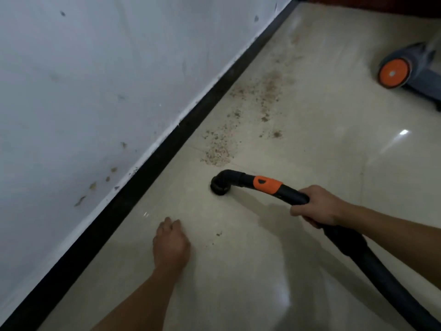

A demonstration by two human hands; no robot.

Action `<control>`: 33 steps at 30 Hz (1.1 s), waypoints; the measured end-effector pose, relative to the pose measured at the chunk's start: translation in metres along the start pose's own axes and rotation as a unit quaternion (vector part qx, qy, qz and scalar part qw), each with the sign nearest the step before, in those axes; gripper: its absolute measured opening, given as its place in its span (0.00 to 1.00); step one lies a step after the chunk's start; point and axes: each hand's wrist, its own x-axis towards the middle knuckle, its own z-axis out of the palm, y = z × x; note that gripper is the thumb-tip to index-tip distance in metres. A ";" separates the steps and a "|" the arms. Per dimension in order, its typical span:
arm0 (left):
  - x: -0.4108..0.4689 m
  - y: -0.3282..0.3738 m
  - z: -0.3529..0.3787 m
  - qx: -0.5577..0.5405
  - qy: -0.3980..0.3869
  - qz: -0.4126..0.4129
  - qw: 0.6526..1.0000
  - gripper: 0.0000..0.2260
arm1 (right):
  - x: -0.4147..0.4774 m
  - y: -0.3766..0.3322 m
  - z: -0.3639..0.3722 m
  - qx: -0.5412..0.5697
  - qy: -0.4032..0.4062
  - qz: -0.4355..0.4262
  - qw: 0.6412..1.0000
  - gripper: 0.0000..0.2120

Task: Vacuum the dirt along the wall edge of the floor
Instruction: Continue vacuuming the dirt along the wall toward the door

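Observation:
Brown dirt lies in a scattered band on the cream tiled floor, running beside the black skirting of the white wall. A black vacuum hose with an orange collar ends in a bent nozzle whose mouth faces down on the floor, just short of the nearest dirt patch. My right hand grips the hose behind the collar. My left hand hangs over the floor lower left of the nozzle, holding nothing, fingers loosely curled. A few crumbs lie between the hands.
The vacuum body, grey with an orange wheel, stands at the right edge. The hose trails back to the lower right corner. The stained white wall fills the left side. Glossy floor stretches to the right of the dirt.

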 end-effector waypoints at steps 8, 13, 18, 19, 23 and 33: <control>-0.058 -0.041 0.031 0.027 0.032 -0.022 0.999 0.25 | -0.031 0.010 -0.019 -0.144 -0.126 -0.025 0.981 0.05; -0.062 -0.034 0.016 -0.025 0.003 -0.039 0.999 0.23 | -0.047 0.027 0.002 -0.131 -0.061 -0.057 0.988 0.06; -0.074 -0.060 0.022 -0.023 0.025 -0.047 0.998 0.24 | -0.059 0.044 0.078 -0.099 -0.087 -0.107 0.986 0.07; -0.075 -0.064 0.021 -0.021 0.030 -0.048 0.998 0.24 | -0.060 0.047 0.089 -0.112 -0.066 -0.121 0.984 0.07; -0.077 -0.069 0.012 -0.060 0.023 -0.091 0.994 0.25 | -0.071 0.045 0.116 -0.129 -0.053 -0.146 0.979 0.08; -0.051 0.035 0.023 0.066 0.020 0.061 0.996 0.18 | -0.105 0.109 0.067 -0.005 0.154 -0.001 0.988 0.09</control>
